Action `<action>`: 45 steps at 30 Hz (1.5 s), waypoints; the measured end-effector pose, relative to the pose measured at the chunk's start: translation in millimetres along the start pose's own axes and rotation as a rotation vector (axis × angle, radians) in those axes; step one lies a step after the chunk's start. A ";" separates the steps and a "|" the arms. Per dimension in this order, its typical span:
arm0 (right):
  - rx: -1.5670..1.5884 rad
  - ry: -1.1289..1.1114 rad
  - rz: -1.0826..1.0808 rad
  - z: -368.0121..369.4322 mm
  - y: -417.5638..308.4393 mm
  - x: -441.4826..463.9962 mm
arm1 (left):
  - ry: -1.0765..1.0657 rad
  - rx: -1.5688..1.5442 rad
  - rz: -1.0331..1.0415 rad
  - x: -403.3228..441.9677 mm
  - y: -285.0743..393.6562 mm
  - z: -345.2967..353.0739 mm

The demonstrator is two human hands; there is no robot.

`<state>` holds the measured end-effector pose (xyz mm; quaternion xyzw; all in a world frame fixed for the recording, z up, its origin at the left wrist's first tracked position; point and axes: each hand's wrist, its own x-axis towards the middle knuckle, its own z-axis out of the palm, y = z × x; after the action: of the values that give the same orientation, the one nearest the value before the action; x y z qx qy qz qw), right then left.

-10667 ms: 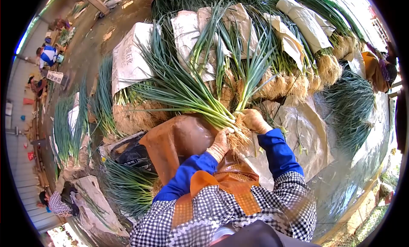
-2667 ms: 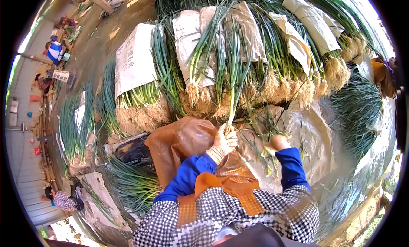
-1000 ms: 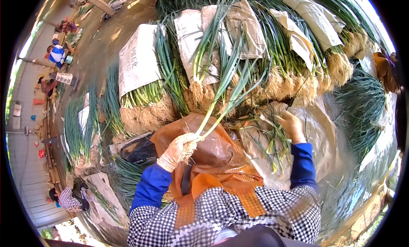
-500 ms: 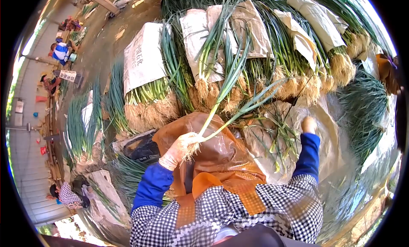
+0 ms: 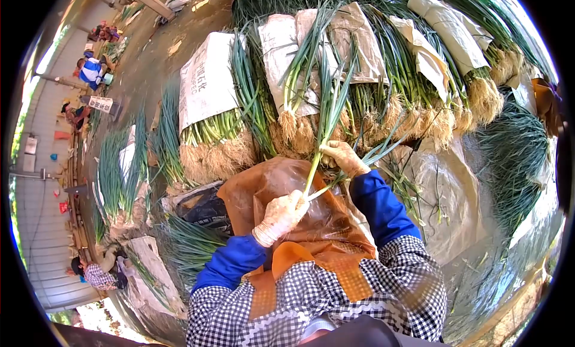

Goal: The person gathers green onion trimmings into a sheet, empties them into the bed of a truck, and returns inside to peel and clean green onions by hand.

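Note:
My left hand (image 5: 281,216), in a pale glove, is closed around the root end of a few green onions (image 5: 314,168) above my lap. My right hand (image 5: 345,158), also pale-gloved, pinches the upright stalk farther up, its fingers wrapped round the stem. From my left hand another stalk slants off to the right and passes behind my right wrist. The roots are hidden in my left fist. Under both hands spreads a brown plastic apron (image 5: 254,191). Just beyond my right hand lies a small bunch of green onions (image 5: 288,122), roots towards me.
Rows of rooted onion bundles, some wrapped in white sacking (image 5: 209,77), line the far side. Loose leaves (image 5: 402,182) lie on a sheet (image 5: 452,209) to the right. More onions (image 5: 123,179) stand at left. Several people, one in blue and white (image 5: 91,71), sit farther left.
My right hand has come in from the sheet on the right and taken hold of the upright stalk. My left hand has shifted right with the onions, now held more upright.

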<state>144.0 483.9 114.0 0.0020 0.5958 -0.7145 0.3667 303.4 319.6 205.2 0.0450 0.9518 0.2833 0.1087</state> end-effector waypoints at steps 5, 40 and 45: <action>0.237 0.354 -0.274 -38.1 0.7 -33.0 | 0.156 0.169 0.141 1.6 -27.6 12.1; -1.253 0.399 -0.376 -103.4 89.3 -141.4 | 0.248 0.162 -0.062 92.9 9.6 75.6; -0.805 0.297 -0.203 2.8 19.5 -77.0 | 0.163 0.264 -0.120 84.8 11.8 87.6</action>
<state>211.8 521.2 132.2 -0.0968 0.8701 -0.4497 0.1768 241.6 388.4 124.8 -0.0210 0.9874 0.1513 0.0410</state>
